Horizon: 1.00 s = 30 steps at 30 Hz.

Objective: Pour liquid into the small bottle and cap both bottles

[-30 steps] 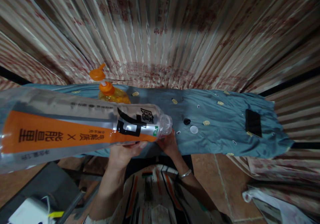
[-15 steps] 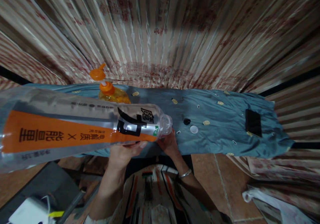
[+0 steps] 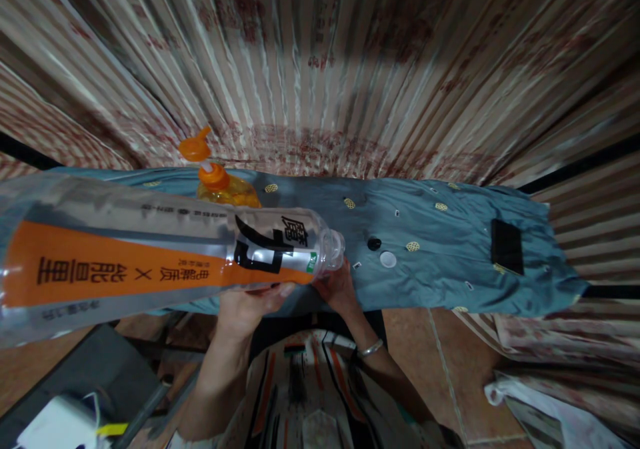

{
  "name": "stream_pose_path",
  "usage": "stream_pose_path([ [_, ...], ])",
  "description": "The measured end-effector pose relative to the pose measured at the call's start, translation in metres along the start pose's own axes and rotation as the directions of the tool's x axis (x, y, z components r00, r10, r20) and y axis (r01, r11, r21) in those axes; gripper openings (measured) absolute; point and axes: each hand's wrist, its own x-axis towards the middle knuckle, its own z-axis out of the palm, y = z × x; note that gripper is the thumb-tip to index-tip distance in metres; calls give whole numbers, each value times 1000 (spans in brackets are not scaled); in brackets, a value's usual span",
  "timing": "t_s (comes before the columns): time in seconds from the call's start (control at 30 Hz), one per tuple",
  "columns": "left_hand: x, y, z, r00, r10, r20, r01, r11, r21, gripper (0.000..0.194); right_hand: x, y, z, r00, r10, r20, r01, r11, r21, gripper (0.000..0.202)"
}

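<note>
A large clear plastic bottle with an orange label lies slanted across the left half of the view, its broad end close to the camera. Its uncapped mouth points right. My left hand is closed on the bottle from the near side, with part of the fingers hidden behind it. My right hand is bent in just under the bottle's mouth; the bottle covers most of its fingers, and what they grip is hidden. A small black cap-like piece and a white disc lie right of the mouth.
Behind the bottle stands an orange-topped pump bottle of yellow liquid. A black flat object lies at the right of the blue cloth-covered table. Striped curtains hang around. At lower left, a white box rests on a dark surface.
</note>
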Motion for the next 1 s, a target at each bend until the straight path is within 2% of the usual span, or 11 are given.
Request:
stream_pose_path([
  [0.13, 0, -3, -2, 1000, -20, 1, 20, 1000, -15, 44, 0, 0, -1, 1000, -7, 3, 7, 1000, -9, 72],
  [0.27, 4, -5, -2, 999, 27, -29, -27, 1000, -2, 52, 0, 1, -1, 1000, -8, 11, 9, 999, -32, 71],
  [0.47, 3, -3, -2, 999, 28, -22, -27, 999, 26, 51, 0, 0, -2, 1000, -18, -1, 18, 1000, -7, 69],
  [0.6, 6, -12, -4, 999, 41, -14, -41, 999, 9, 50, 0, 0, -1, 1000, -7, 14, 8, 1000, -24, 65],
  [0.73, 10, -20, -4, 997, 49, -59, -50, 998, -26, 54, 0, 0, -1, 1000, -4, 7, 4, 1000, -27, 68],
  [1.0, -1, 2, 2, 999, 26, -40, -27, 1000, -16, 42, 0, -1, -2, 1000, -6, -2, 6, 1000, -19, 66],
])
